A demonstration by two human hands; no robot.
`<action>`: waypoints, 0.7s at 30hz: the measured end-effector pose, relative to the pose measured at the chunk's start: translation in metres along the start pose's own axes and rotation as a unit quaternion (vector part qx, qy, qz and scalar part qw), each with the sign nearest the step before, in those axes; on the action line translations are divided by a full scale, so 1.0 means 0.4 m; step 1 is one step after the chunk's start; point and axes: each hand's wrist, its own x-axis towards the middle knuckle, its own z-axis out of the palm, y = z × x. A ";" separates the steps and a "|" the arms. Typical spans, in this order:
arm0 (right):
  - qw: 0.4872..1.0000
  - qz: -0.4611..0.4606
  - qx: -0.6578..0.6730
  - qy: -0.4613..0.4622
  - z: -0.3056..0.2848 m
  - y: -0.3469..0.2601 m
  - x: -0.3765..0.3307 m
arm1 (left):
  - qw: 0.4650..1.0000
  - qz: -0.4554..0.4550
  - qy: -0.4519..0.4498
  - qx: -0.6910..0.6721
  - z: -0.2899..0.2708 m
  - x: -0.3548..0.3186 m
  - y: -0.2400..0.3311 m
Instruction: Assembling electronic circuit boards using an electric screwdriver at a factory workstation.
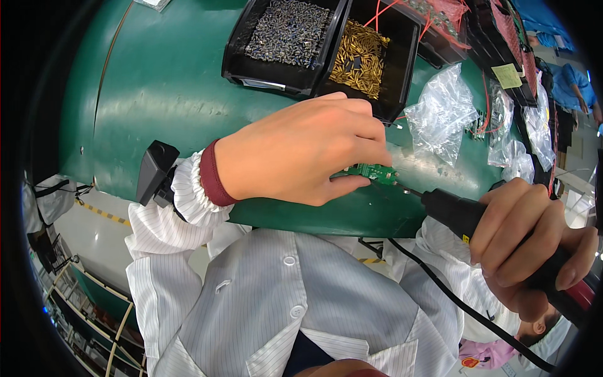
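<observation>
My left hand [308, 151] pinches a small green circuit board [377, 172] just above the green table mat, and its fingers cover much of the board. My right hand [527, 242] is wrapped round a black electric screwdriver [449, 210] with a red rear part. The thin bit of the screwdriver points left, its tip close to the right end of the board; whether they touch, I cannot tell. A black cord [452, 295] runs below the screwdriver across my lap.
Beyond my left hand stand a black bin of silver screws [289, 34] and a black bin of brass standoffs [359, 60]. Clear plastic bags [443, 113] and red wires lie to the right. Black crates [502, 50] stand at the far right. Other people are nearby on the right.
</observation>
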 end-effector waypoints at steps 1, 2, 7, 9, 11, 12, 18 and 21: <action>0.998 0.062 -0.017 -0.020 0.004 -0.013 0.013 | 1.000 0.001 0.000 0.003 -0.001 0.003 0.004; 0.998 0.060 -0.017 -0.022 0.008 -0.008 0.013 | 1.000 0.003 -0.001 -0.004 -0.003 0.006 0.006; 0.997 -0.069 0.031 0.000 0.029 0.061 0.012 | 1.000 -0.017 -0.008 -0.020 -0.012 -0.016 0.004; 0.998 0.044 -0.031 -0.028 0.015 -0.020 0.027 | 0.999 -0.004 -0.008 -0.032 -0.007 0.003 -0.002; 0.985 0.149 -0.076 -0.051 0.006 -0.049 0.034 | 0.999 -0.007 -0.015 -0.034 -0.002 0.005 -0.001; 0.982 0.160 -0.069 -0.069 0.002 -0.054 0.037 | 0.999 -0.010 -0.022 -0.035 0.000 0.007 0.000; 0.986 0.142 -0.041 -0.080 0.016 -0.029 0.019 | 0.999 -0.032 -0.026 -0.020 -0.001 -0.016 0.016; 0.982 0.160 -0.059 -0.082 0.019 -0.045 0.031 | 0.999 -0.012 -0.012 -0.028 0.007 -0.003 0.008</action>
